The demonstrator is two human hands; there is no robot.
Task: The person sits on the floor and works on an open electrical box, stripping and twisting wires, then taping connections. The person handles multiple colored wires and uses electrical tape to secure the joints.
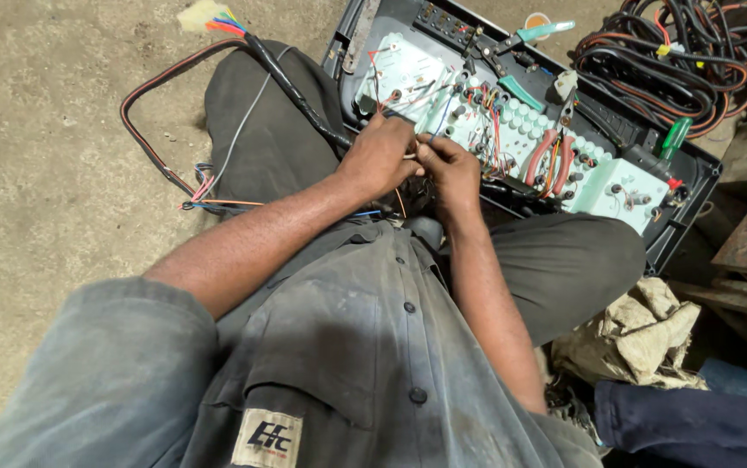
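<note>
At the far left I see a wire bundle [217, 65] in black sleeving looping over the dirt floor [44, 173] and across my knee, its coloured ends fanned out at the top. My left hand [379, 156] sits at the near edge of the open panel [486, 121], fingers closed on a thin wire [410, 156]. My right hand [453, 169] is just beside it, touching, pinching the same wire, so the 2 hands are together and both clamped on it. That wire lies between my fingertips, right at the panel's edge. I judge it light, limp and easily kinked, best gripped close to its bare end. Further right, red-handled pliers [551, 156] lie on the pale green board, a green screwdriver [675, 137] rests near the panel's corner, and a coil of cables [677, 61] lies beyond.
</note>
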